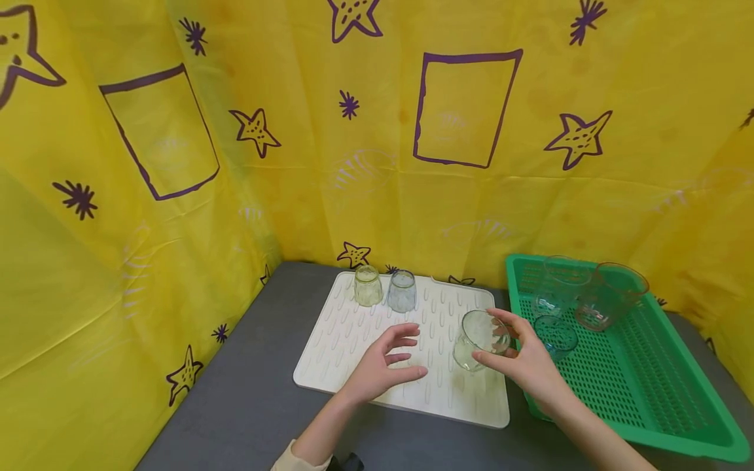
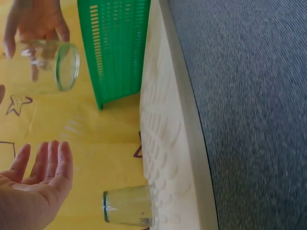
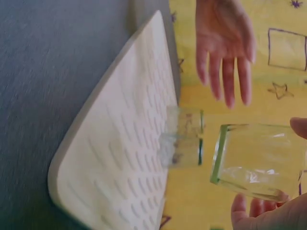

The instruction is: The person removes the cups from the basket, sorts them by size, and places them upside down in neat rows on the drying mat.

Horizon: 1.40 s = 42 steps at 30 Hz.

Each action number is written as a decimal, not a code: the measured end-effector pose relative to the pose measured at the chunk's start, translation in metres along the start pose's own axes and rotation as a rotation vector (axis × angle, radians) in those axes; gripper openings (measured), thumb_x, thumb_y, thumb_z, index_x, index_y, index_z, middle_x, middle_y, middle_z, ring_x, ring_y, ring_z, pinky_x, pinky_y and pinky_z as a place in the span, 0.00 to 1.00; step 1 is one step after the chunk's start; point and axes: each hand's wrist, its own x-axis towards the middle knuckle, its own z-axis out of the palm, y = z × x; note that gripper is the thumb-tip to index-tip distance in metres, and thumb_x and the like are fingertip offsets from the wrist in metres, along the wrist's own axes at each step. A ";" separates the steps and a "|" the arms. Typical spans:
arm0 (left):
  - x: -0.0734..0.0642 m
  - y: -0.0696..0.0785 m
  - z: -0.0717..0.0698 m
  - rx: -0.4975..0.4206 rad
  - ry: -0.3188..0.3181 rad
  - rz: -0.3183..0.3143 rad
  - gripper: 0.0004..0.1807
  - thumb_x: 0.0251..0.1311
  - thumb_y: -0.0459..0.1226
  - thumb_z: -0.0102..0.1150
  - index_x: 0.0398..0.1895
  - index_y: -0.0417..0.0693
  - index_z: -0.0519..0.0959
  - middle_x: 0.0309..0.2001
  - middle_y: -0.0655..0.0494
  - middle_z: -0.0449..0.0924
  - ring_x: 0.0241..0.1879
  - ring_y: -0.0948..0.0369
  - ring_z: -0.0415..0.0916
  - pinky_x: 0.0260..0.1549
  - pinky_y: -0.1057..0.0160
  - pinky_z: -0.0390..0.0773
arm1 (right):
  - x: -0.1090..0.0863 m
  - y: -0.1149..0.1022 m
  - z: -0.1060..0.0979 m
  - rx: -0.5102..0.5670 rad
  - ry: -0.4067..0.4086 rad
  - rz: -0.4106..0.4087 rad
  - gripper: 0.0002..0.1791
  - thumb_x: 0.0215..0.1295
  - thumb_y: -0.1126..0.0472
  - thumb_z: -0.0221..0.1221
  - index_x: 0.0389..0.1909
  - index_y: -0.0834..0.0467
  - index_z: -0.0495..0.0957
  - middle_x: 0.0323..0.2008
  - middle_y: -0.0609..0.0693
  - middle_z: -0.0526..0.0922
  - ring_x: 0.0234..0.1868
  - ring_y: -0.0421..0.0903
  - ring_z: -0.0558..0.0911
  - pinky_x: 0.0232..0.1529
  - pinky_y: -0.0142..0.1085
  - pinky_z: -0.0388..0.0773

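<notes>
Nearest us, the grey surface (image 1: 224,392) runs along the front and left, and its left side meets hanging cloth. A pale sleeve (image 1: 303,458) comes in at the bottom. Just beyond it we see the left hand (image 1: 385,366) over the white mat (image 1: 448,396), fingers apart and gently bent, holding nothing. The right hand (image 1: 524,356) has its thumb and fingers round the sides of a green-edged glass (image 1: 468,353). The two hands are well apart, with the mat's ridges showing between them.

We find that glass tilted above the right part of the mat, left of the right hand; both wrist views show it lifted off. The mat's right edge runs just beside a green basket (image 1: 724,441), leaving only a narrow gap there. Inside the basket we see a blue glass (image 1: 556,337), a reddish glass (image 1: 592,317) and a tall colourless glass (image 1: 548,305).

Near the mat's far edge, a yellowish glass (image 1: 368,291) stands just beside a bluish glass (image 1: 402,297).

Behind everything, the yellow cloth (image 1: 318,209) bounds the room to move. The markings we can make out on it are purple starfish (image 1: 580,140), spiky bursts (image 1: 349,104) and four-sided outlines (image 1: 471,57), with faint fishbone shapes.
</notes>
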 end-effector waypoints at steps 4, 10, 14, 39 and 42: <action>0.002 0.000 0.008 0.016 -0.017 0.003 0.34 0.54 0.37 0.71 0.65 0.54 0.68 0.61 0.57 0.72 0.60 0.57 0.71 0.57 0.60 0.73 | 0.001 -0.001 0.014 0.034 -0.023 -0.022 0.42 0.54 0.54 0.72 0.68 0.52 0.63 0.62 0.54 0.62 0.57 0.50 0.66 0.49 0.41 0.71; 0.005 -0.001 0.016 0.034 -0.017 0.018 0.36 0.52 0.36 0.72 0.65 0.53 0.69 0.61 0.55 0.73 0.60 0.55 0.70 0.57 0.60 0.72 | 0.002 -0.005 0.030 0.077 -0.042 -0.051 0.40 0.50 0.57 0.74 0.65 0.52 0.67 0.59 0.53 0.66 0.55 0.50 0.69 0.51 0.43 0.74; 0.005 0.000 0.019 0.047 -0.018 0.028 0.37 0.51 0.37 0.73 0.66 0.52 0.68 0.59 0.59 0.74 0.59 0.57 0.71 0.58 0.59 0.72 | 0.001 -0.006 0.038 0.080 -0.053 -0.083 0.40 0.49 0.58 0.75 0.64 0.52 0.68 0.57 0.53 0.68 0.54 0.50 0.69 0.51 0.45 0.74; 0.004 -0.005 0.023 -0.049 0.009 0.034 0.37 0.52 0.38 0.73 0.66 0.53 0.67 0.59 0.55 0.75 0.61 0.53 0.71 0.56 0.59 0.73 | -0.006 0.015 0.046 0.166 -0.099 -0.202 0.42 0.52 0.63 0.72 0.67 0.52 0.64 0.58 0.51 0.69 0.54 0.49 0.70 0.52 0.38 0.77; 0.005 -0.005 0.022 -0.196 0.014 0.009 0.37 0.54 0.33 0.70 0.67 0.47 0.65 0.61 0.48 0.73 0.62 0.51 0.70 0.57 0.58 0.73 | -0.008 0.022 0.049 0.177 -0.109 -0.209 0.42 0.52 0.64 0.72 0.67 0.55 0.63 0.60 0.52 0.68 0.53 0.48 0.70 0.51 0.37 0.77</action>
